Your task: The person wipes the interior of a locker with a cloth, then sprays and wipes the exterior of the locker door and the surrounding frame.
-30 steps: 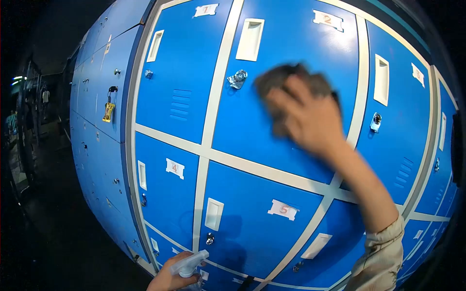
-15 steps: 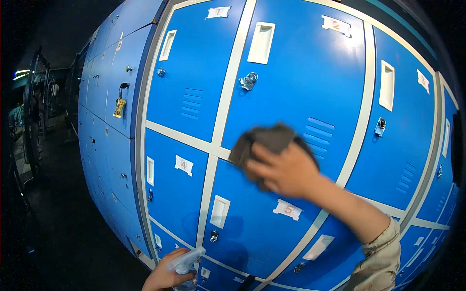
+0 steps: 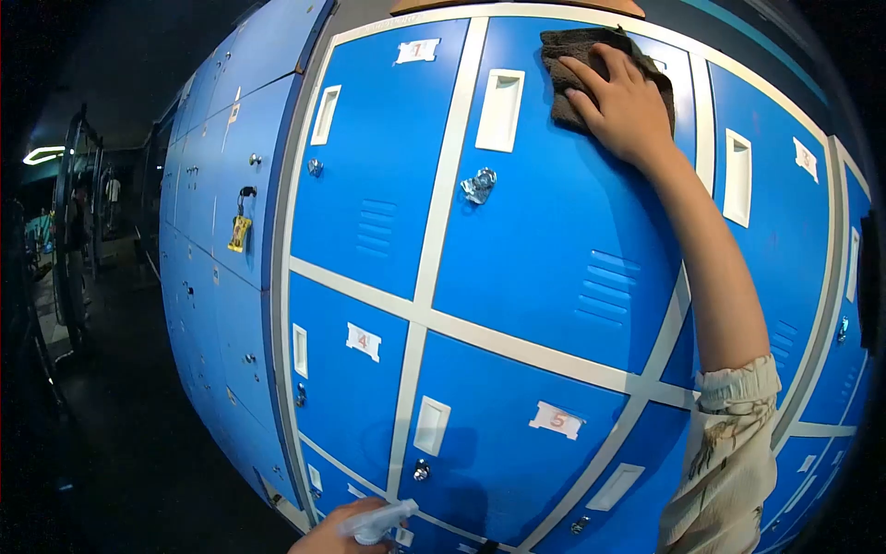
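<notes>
My right hand (image 3: 620,103) is flat against the upper part of a blue locker door (image 3: 563,222), fingers spread, pressing a dark brown cloth (image 3: 577,51) onto the metal near the door's top edge. The cloth covers the spot beside the recessed white handle (image 3: 499,111); part of it sticks out above and to the left of my fingers. My arm reaches up across the door, sleeve bunched at the elbow. My left hand (image 3: 334,539) is low at the bottom edge of view, closed round a clear spray bottle (image 3: 377,523) whose nozzle points toward the lockers. A keyed lock (image 3: 478,186) hangs below the handle. Labels 1 (image 3: 416,51), 4 (image 3: 363,341) and 5 (image 3: 556,420) are readable on neighbouring doors.
</notes>
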Available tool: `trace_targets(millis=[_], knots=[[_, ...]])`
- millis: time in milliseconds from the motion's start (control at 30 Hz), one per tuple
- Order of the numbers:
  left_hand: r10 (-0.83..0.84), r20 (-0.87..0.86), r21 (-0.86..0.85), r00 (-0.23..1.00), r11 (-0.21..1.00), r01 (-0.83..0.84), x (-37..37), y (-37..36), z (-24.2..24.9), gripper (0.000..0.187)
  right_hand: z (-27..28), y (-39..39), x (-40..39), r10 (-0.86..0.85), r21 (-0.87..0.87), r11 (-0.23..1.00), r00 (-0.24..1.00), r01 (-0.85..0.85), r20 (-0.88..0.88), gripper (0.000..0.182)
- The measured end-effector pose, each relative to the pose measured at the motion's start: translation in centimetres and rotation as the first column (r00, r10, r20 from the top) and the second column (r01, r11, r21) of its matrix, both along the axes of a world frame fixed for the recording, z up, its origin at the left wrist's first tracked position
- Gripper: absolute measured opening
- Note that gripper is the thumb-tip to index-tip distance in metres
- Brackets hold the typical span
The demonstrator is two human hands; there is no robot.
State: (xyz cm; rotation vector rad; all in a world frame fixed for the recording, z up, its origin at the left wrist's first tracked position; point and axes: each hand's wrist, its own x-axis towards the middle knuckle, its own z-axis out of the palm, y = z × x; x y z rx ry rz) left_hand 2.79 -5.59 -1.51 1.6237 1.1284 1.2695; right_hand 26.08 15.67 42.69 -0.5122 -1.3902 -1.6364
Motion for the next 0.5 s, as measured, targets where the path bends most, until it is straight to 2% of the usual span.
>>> trace_targets(millis=[67,167,300,333,367,400,500], knots=[[-0.057,-0.128,0.306,0.990,0.948,0.093,-1.0,0.5,-0.6,0.061,-0.4,0.1,-0.7,0.019,-0.042,0.999,1.000,-0.019,-0.003,0.040],[-0.049,-0.127,0.293,0.991,0.952,0.085,-3.0,0.7,-0.6,0.061,-4.7,-0.9,-1.2,0.022,-0.160,0.987,0.999,-0.015,0.041,0.041],[-0.035,-0.170,0.247,0.985,0.966,0.077,-4.6,0.4,1.4,0.058,-15.3,-2.8,-1.8,0.067,-0.407,0.911,0.954,0.061,0.292,0.052],[-0.025,-0.191,0.271,0.981,0.959,0.077,-5.0,0.5,1.4,0.058,-18.0,-3.4,-1.9,0.043,-0.439,0.888,0.925,0.138,0.378,0.056],[-0.014,-0.210,0.295,0.978,0.952,0.077,-5.5,0.5,1.4,0.058,-20.7,-3.6,-1.7,0.059,-0.415,0.898,0.894,0.147,0.444,0.057],[-0.002,-0.227,0.320,0.974,0.944,0.077,-6.0,0.5,1.3,0.057,-23.1,-3.4,-1.2,0.082,-0.474,0.861,0.871,0.183,0.485,0.057],[-0.042,-0.171,0.290,0.984,0.953,0.091,-7.2,0.8,0.9,0.057,-22.8,-3.2,-0.7,0.121,-0.498,0.850,0.857,0.172,0.502,0.059]])
